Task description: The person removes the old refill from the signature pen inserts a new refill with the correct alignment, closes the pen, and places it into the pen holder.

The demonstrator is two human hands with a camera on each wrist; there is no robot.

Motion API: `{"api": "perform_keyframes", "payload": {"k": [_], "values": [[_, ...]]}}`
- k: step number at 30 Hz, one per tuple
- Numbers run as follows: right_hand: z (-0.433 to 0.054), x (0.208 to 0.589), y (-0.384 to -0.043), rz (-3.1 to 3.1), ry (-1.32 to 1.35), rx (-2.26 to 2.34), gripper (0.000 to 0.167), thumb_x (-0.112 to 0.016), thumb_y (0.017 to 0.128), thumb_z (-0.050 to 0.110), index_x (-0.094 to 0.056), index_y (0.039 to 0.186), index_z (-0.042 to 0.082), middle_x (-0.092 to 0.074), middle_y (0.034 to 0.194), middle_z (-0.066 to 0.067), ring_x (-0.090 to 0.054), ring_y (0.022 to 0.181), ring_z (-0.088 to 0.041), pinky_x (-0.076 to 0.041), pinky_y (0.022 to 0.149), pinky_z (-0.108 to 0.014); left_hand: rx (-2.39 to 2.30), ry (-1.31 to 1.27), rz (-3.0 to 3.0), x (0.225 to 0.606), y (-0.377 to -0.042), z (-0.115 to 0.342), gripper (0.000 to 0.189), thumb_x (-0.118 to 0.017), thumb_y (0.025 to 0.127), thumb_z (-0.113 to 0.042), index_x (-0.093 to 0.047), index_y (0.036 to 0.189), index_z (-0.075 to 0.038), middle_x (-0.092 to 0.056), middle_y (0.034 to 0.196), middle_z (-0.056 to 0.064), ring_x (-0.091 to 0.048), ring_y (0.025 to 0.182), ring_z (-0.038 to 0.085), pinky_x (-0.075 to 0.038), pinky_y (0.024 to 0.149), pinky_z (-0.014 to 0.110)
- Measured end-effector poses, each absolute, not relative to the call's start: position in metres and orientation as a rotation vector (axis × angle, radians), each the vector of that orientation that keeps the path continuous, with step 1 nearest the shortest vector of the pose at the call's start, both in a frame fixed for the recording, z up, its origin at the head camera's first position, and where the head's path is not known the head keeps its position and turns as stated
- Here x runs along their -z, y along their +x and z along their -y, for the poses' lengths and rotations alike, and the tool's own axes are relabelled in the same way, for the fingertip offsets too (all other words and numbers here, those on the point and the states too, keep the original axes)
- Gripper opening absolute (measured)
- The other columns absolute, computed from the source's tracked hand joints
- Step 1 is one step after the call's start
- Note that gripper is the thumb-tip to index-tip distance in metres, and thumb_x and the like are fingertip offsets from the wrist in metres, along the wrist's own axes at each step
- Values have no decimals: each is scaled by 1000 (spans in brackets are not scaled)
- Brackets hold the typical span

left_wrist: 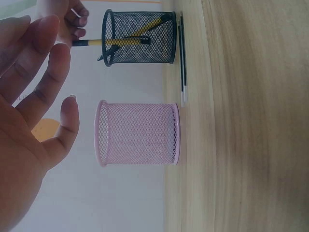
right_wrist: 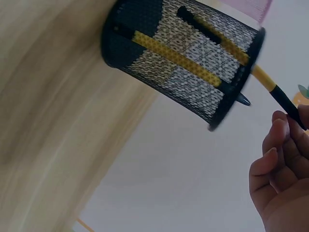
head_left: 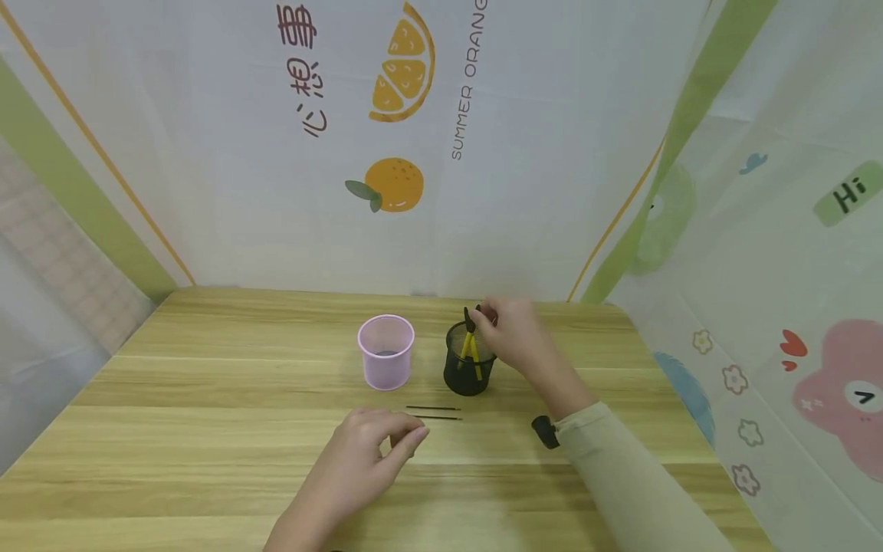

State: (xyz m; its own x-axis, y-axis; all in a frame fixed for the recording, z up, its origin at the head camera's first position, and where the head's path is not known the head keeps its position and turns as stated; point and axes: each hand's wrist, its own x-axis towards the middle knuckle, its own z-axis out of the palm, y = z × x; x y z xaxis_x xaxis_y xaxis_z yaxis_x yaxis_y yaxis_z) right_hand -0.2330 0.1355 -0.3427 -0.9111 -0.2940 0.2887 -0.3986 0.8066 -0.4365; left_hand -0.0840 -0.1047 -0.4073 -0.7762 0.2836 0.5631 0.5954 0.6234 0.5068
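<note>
My right hand pinches the upper black end of a yellow-and-black pen. The pen's lower part is still inside a black mesh pen holder. A second yellow-and-black pen leans in the same holder, its pointed tip above the rim. My left hand hovers over the table with loosely bent fingers and holds nothing. Just beyond its fingertips, two thin dark pen refills lie side by side on the wood. A pink mesh pen holder stands upright to the left of the black one.
The wood-grain table meets a white printed cloth behind the holders. More printed cloth hangs along the right side. A small black device sits at my right cuff.
</note>
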Motion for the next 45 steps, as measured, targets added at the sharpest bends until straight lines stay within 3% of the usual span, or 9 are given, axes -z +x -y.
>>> {"api": "perform_keyframes", "payload": {"k": [5, 12, 20, 23, 27, 30, 37, 45], "values": [[-134, 349, -235, 2843, 532, -672, 29, -63, 108, 33, -74, 95, 10, -73, 84, -3, -62, 70, -15, -54, 63, -30, 981, -696, 2416, 407, -84, 105, 9, -78, 97, -18, -81, 94, -26, -69, 81, -25, -53, 76, -12, -51, 78, 27], [-133, 349, -235, 2891, 582, -651, 34, -64, 108, 30, -66, 79, 12, -61, 65, 0, -50, 55, -12, -42, 53, -26, 984, -687, 2424, 407, -83, 105, 9, -78, 97, -18, -81, 94, -26, -67, 80, -25, -53, 76, -11, -50, 76, 26], [-133, 352, -235, 2971, 554, -638, 32, -60, 109, 35, -74, 94, 10, -68, 73, 0, -55, 60, -12, -45, 57, -26, 1004, -691, 2434, 409, -83, 106, 8, -78, 96, -17, -82, 95, -24, -71, 83, -22, -57, 80, -9, -52, 76, 25], [-133, 353, -235, 2966, 564, -625, 34, -59, 110, 36, -74, 94, 9, -66, 71, 0, -54, 60, -12, -44, 58, -26, 1009, -690, 2432, 409, -83, 107, 8, -78, 96, -17, -82, 95, -24, -71, 82, -22, -57, 80, -9, -52, 75, 24], [-133, 355, -234, 2961, 571, -605, 38, -59, 110, 35, -68, 83, 10, -60, 65, -1, -50, 57, -13, -42, 55, -27, 1021, -691, 2436, 409, -82, 107, 8, -78, 97, -17, -82, 95, -24, -72, 84, -22, -58, 80, -8, -53, 74, 23], [-133, 355, -232, 2956, 560, -591, 35, -60, 110, 34, -72, 87, 9, -65, 69, -1, -53, 59, -13, -45, 57, -27, 1035, -699, 2438, 409, -83, 108, 8, -77, 97, -17, -82, 95, -23, -73, 84, -20, -58, 80, -8, -54, 73, 22], [-135, 357, -224, 2960, 549, -594, 30, -61, 108, 31, -79, 113, 7, -80, 98, -5, -69, 78, -13, -61, 75, -35, 1063, -703, 2431, 408, -83, 109, 9, -77, 98, -17, -82, 94, -24, -69, 80, -21, -56, 77, -8, -54, 69, 21], [-144, 358, -203, 2880, 411, -949, 29, -60, 109, 33, -76, 119, 11, -76, 104, -4, -65, 88, -19, -57, 79, -39, 1076, -688, 2426, 405, -85, 111, 11, -77, 98, -16, -80, 91, -23, -65, 75, -21, -52, 71, -9, -50, 64, 17]]}}
